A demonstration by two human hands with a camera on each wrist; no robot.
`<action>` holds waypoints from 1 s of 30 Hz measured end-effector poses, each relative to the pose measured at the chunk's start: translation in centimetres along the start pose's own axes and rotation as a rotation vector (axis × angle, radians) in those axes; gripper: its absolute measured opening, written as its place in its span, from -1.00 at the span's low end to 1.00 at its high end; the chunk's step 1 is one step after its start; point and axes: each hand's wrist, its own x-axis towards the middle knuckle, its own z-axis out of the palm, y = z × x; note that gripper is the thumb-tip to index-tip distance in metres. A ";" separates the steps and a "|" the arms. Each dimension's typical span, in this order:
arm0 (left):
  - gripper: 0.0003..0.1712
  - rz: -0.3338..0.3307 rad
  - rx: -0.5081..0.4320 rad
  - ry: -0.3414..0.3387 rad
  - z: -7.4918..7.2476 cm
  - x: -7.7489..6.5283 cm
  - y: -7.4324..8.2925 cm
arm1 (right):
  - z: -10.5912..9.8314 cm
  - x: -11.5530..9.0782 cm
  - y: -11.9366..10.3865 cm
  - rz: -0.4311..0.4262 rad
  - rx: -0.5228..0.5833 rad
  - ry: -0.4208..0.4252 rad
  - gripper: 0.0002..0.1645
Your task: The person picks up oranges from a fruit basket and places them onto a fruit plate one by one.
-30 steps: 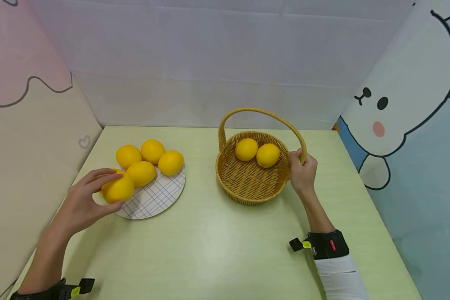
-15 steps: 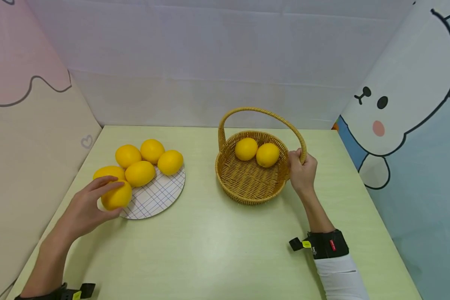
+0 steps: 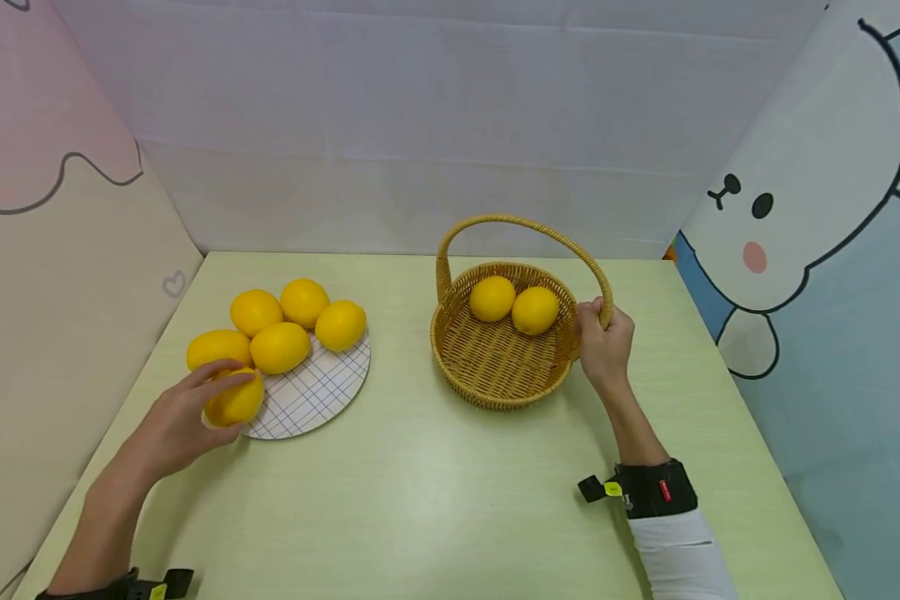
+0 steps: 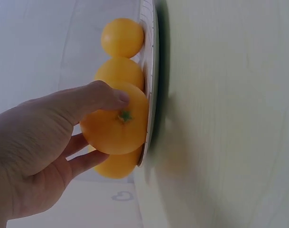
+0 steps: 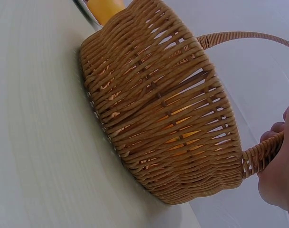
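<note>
In the head view my left hand (image 3: pixel 180 425) holds a yellow lemon (image 3: pixel 236 402) between thumb and fingers at the near left of a round checked plate (image 3: pixel 311 404). The left wrist view shows the thumb across this fruit beside its green stem end, with the fruit right at the plate's surface. Several other lemons (image 3: pixel 280 347) sit close together on the plate behind it. On the right, my right hand (image 3: pixel 606 343) grips the base of the handle of a wicker basket (image 3: pixel 487 379). Two lemons (image 3: pixel 536 311) lie inside the basket, toward its back.
A pale green table (image 3: pixel 420 500) carries both plate and basket, with a stretch of tabletop between them. White cloth (image 3: pixel 435 125) hangs along the back edge, and printed panels stand at both sides.
My left hand has lowered the lemon toward the near left of the plate, uncovering the lemon behind it. The right hand and basket have stayed still.
</note>
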 end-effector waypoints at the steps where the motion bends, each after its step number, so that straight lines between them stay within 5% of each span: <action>1: -0.09 0.001 0.003 -0.008 0.1 0.0 0.0 | 0.0 0.0 0.0 0.001 -0.002 0.001 -0.48; 15: -0.11 -0.001 0.033 -0.069 0.3 0.4 -0.1 | 0.0 0.1 0.0 -0.032 -0.011 -0.008 -0.48; 23: -0.10 0.092 0.021 0.007 0.7 0.6 -0.2 | 0.1 0.1 0.0 -0.038 0.001 -0.010 -0.49; 30: -0.19 0.058 0.013 0.039 1.0 0.5 0.0 | 0.2 0.1 -0.2 -0.026 0.002 -0.014 -0.48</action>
